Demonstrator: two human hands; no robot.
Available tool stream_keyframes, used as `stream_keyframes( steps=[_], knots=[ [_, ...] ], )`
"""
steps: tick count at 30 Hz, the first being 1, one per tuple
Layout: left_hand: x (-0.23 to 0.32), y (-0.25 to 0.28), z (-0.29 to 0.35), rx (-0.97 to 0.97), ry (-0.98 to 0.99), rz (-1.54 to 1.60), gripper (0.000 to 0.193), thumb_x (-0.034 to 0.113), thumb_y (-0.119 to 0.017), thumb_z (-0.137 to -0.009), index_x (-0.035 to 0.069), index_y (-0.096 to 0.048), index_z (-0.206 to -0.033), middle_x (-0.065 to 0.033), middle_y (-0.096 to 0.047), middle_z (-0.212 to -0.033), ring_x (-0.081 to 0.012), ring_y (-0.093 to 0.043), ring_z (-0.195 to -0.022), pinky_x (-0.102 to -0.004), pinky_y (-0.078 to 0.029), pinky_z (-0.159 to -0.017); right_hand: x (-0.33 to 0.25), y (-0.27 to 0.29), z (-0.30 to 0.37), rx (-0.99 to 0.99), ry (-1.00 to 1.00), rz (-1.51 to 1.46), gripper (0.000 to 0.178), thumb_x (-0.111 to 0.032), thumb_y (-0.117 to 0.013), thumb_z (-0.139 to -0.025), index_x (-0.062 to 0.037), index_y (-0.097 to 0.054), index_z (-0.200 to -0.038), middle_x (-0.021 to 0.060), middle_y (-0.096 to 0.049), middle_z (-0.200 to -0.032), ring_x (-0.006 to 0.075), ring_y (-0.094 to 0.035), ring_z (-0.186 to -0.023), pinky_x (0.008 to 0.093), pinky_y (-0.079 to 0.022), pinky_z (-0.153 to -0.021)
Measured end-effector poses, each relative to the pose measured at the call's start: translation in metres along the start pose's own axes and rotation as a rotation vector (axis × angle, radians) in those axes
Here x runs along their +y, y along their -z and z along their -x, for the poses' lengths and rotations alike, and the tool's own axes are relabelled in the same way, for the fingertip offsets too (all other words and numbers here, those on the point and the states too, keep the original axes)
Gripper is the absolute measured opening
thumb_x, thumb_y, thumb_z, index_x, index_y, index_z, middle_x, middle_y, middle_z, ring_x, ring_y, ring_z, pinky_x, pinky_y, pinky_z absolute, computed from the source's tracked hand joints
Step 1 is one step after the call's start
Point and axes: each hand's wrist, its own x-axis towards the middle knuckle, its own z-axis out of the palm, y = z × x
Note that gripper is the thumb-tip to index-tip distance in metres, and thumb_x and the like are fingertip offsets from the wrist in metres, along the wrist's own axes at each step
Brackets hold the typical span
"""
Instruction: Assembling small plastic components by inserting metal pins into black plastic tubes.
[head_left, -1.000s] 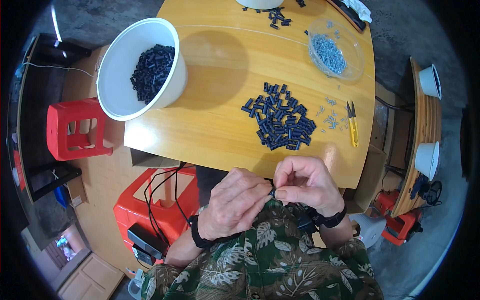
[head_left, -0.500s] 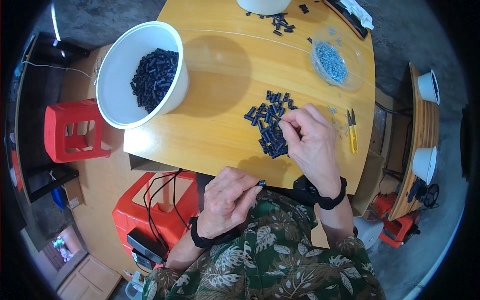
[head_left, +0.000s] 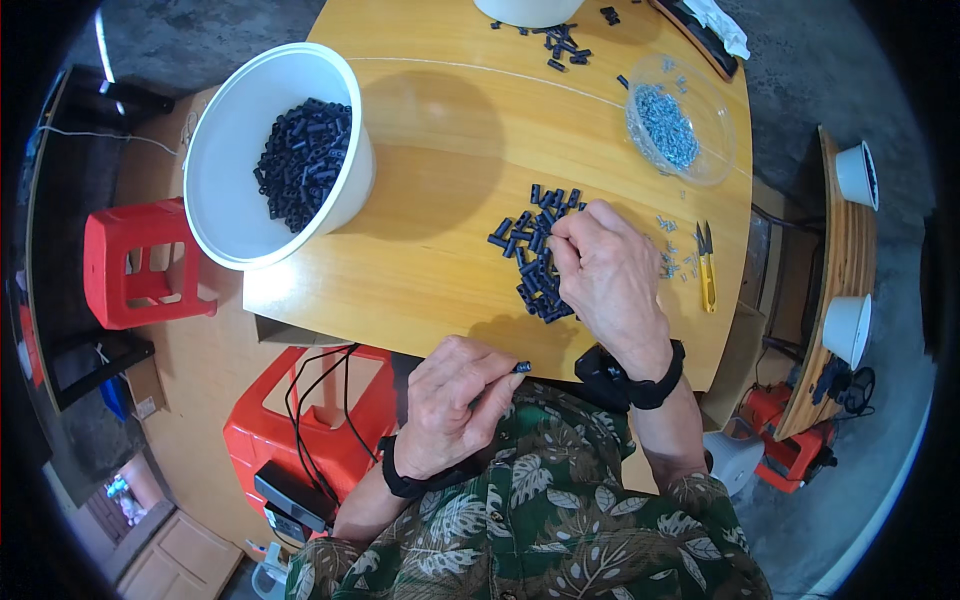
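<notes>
At the table's near edge, my left hand [head_left: 462, 395] is closed, pinching one short black tubular piece [head_left: 521, 368] between thumb and forefinger. My right hand [head_left: 612, 275] hovers at the right side of a pile of similar black tubular pieces [head_left: 530, 240], some with small holes. Its thumb and forefinger are pressed together; what they hold, if anything, is hidden. Small loose metal screws [head_left: 668, 262] lie just right of that hand. Beyond them are yellow-handled snips [head_left: 707, 270] with pointed blades.
A large white bucket [head_left: 200, 150] part-filled with black pieces stands at the left of the wooden table [head_left: 420, 285]. A clear bowl [head_left: 715, 150] of small metal screws sits back right. More black pieces [head_left: 565, 45] lie at the back. Red stools [head_left: 250, 425] stand left, below the table.
My right hand has shifted slightly left over the pile, fingers still pinched. The left hand keeps its place with the black piece. The view has moved slightly.
</notes>
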Motion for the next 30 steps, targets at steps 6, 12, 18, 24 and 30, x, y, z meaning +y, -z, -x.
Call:
stream_keyframes(
  steps=[6, 12, 18, 24, 30],
  knots=[
    [0.004, 0.000, -0.001, -0.003, 0.010, -0.009, 0.018, -0.002, -0.076, -0.077, 0.001, -0.069, -0.094, -0.0108, -0.069, -0.084, -0.0251, -0.065, -0.074, -0.0350, -0.051, -0.069, 0.000, 0.010, 0.002, 0.027, 0.036, 0.000, 0.006, -0.005, -0.068, -0.085, -0.0051, -0.064, -0.089, 0.0090, -0.059, -0.079, 0.0269, -0.064, -0.071, 0.0394, -0.048, -0.062],
    [0.006, 0.000, 0.002, 0.006, 0.010, 0.009, 0.019, -0.002, -0.076, -0.077, 0.001, -0.069, -0.094, -0.0109, -0.070, -0.085, -0.0250, -0.066, -0.076, -0.0348, -0.051, -0.070, -0.001, 0.052, 0.041, -0.222, -0.271, -0.843, 0.005, -0.003, -0.061, -0.096, 0.0000, -0.058, -0.096, 0.0087, -0.065, -0.090, 0.0153, -0.068, -0.078, 0.0277, -0.054, -0.068],
    [0.015, -0.003, 0.001, -0.036, -0.015, 0.078, 0.020, -0.003, -0.076, -0.077, 0.001, -0.069, -0.095, -0.0108, -0.070, -0.086, -0.0257, -0.067, -0.078, -0.0358, -0.052, -0.071, 0.012, 0.041, 0.082, -0.408, -0.484, -1.548, 0.007, -0.001, -0.064, -0.095, 0.0019, -0.062, -0.100, 0.0119, -0.071, -0.086, 0.0166, -0.070, -0.072, 0.0275, -0.059, -0.067],
    [0.019, -0.002, 0.004, -0.059, -0.016, 0.106, 0.019, -0.002, -0.076, -0.077, 0.000, -0.070, -0.094, -0.0110, -0.071, -0.087, -0.0260, -0.068, -0.079, -0.0360, -0.052, -0.072, 0.010, 0.043, 0.097, -0.455, -0.449, -1.602, 0.011, 0.000, -0.067, -0.093, 0.0038, -0.066, -0.103, 0.0138, -0.072, -0.090, 0.0182, -0.072, -0.078, 0.0284, -0.060, -0.071],
    [0.020, -0.005, 0.006, -0.059, -0.046, 0.124, 0.022, -0.001, -0.078, -0.075, 0.002, -0.068, -0.093, -0.0107, -0.070, -0.087, -0.0276, -0.065, -0.075, -0.0359, -0.052, -0.066, 0.005, 0.047, 0.100, -0.458, -0.459, -1.614, 0.010, 0.001, -0.067, -0.093, 0.0032, -0.066, -0.103, 0.0126, -0.071, -0.089, 0.0168, -0.071, -0.079, 0.0275, -0.059, -0.072]
  ],
)
